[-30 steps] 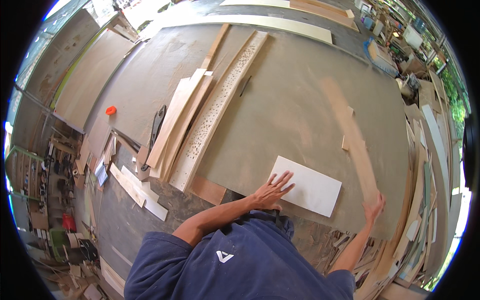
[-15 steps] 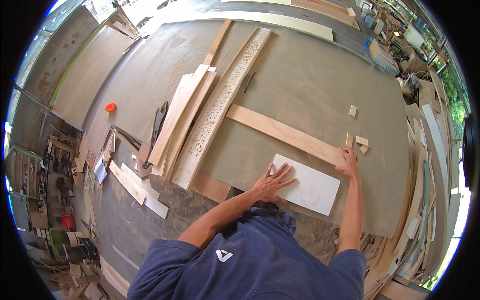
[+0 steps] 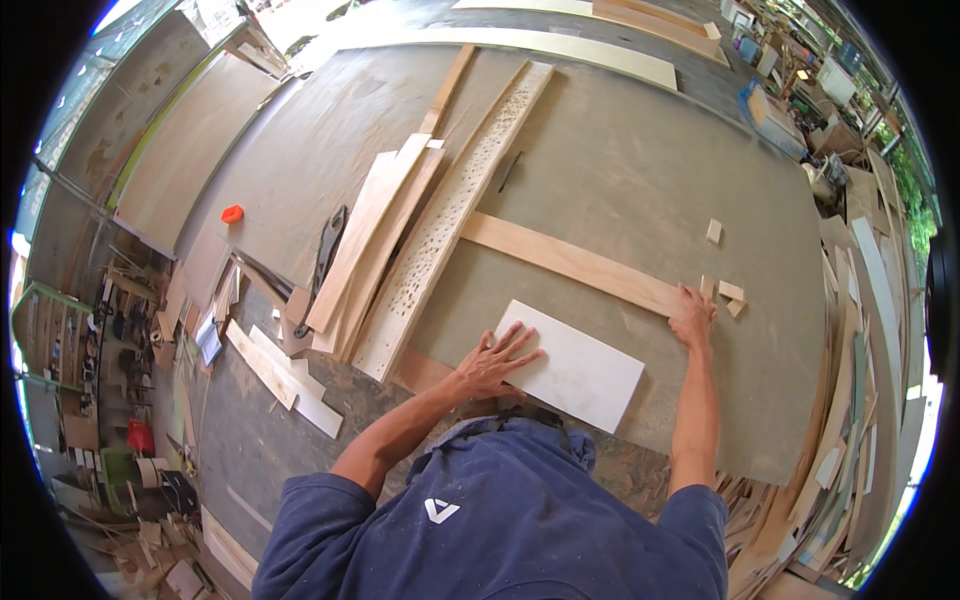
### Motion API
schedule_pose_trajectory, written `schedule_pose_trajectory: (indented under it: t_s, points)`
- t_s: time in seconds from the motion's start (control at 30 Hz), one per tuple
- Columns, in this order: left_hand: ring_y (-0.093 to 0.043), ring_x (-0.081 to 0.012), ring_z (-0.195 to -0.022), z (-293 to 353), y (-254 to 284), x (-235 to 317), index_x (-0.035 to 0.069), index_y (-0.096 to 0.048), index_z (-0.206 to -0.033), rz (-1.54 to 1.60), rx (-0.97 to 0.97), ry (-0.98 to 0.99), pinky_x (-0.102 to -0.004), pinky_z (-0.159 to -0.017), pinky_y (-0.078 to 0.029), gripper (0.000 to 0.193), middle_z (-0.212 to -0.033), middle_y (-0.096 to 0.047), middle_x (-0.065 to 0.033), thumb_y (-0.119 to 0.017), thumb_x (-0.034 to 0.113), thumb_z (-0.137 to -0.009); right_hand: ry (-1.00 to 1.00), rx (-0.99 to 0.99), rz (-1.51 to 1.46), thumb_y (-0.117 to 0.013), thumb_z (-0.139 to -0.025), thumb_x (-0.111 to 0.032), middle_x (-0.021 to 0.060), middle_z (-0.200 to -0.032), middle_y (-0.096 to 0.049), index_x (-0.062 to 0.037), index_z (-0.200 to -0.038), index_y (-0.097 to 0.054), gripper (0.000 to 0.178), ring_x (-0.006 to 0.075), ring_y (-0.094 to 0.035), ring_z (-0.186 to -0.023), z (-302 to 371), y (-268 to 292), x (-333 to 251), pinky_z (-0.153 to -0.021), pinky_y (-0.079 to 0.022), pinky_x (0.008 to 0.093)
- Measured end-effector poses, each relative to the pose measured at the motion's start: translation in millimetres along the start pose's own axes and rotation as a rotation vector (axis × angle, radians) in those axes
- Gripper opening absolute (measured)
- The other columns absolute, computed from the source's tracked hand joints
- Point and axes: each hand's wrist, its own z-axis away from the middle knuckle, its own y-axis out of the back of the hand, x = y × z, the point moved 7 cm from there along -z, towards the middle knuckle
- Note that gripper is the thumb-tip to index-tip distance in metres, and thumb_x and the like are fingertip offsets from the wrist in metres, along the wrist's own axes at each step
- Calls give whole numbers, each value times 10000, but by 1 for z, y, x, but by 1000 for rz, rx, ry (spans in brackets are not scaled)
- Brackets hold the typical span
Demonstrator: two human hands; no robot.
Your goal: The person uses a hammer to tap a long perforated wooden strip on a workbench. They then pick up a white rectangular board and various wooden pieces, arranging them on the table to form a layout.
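A white rectangular board (image 3: 580, 370) lies flat near the table's front edge, one long side toward me. My left hand (image 3: 497, 362) rests on its left end, fingers spread and stretched out. Beyond the board, a pale wooden strip (image 3: 570, 260) runs from a hole-covered long board (image 3: 440, 240) toward the right. My right hand (image 3: 692, 315) is on the strip's right end, fingers curled over it and partly hiding that end. Small wooden blocks (image 3: 731, 291) lie just beside my right fingers, with another block (image 3: 714, 231) farther back.
Several long wooden slats (image 3: 375, 240) are stacked left of the hole-covered board, beside a dark clamp-like tool (image 3: 328, 255). An orange ring-shaped thing (image 3: 232, 214) sits farther left. A thin dark stick (image 3: 511, 171) lies mid-table. Offcuts (image 3: 840, 400) pile up along the right edge.
The white board has slid left along the front edge, my left hand moving with it. My right hand has stayed at the strip's end. The view has shifted slightly.
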Motion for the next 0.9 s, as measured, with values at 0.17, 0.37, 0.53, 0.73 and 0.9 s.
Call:
schedule_pose_trajectory:
  t_s: [0.17, 0.37, 0.53, 0.73, 0.9]
  points:
    - [5, -314, -1614, 21, -3, -37, 355, -209, -1657, -56, -71, 93, -715, -1186, -193, 1040, -1755, -37, -69, -689, 712, -806, -86, 382, -8, -795, -772, -248, 114, -1516, -494, -115, -1519, -496, 816, 298, -373, -1446, 31, 18, -20, -1208, -259, 547]
    - [-2, -311, -1615, 56, 6, -79, 348, -200, -1661, -63, -86, 250, -704, -1196, -146, 1006, -1755, -24, -84, -696, 657, -843, -150, -27, -815, -804, -796, -466, 190, -1467, -504, 13, -1514, -451, 932, 336, -507, -1307, 138, -71, -86, -1147, -360, 506]
    - [-52, -325, -1610, 56, 23, -103, 333, -193, -1663, -154, -87, 271, -637, -1231, -152, 1002, -1745, -78, -110, -739, 568, -856, 312, -19, -386, -853, -707, -536, 292, -1565, -339, -11, -1580, -374, 1126, 425, -452, -1297, 209, -81, -201, -1153, -338, 507]
    - [-178, -335, -1587, 48, 31, -132, 300, -272, -1643, -195, 42, 235, -637, -1206, -191, 982, -1713, -181, -143, -783, 521, -834, 291, 13, -297, -900, -676, -441, 319, -1653, -128, -86, -1579, -411, 1086, 446, -419, -1259, 175, -88, -238, -1133, -340, 519]
    - [-259, -309, -1560, 33, 40, -147, 257, -345, -1615, -132, 85, 224, -649, -1183, -206, 928, -1674, -261, -147, -817, 412, -831, 221, 88, -239, -899, -675, -494, 323, -1646, -134, -71, -1529, -483, 1041, 424, -417, -1237, 154, -89, -251, -1109, -348, 521]
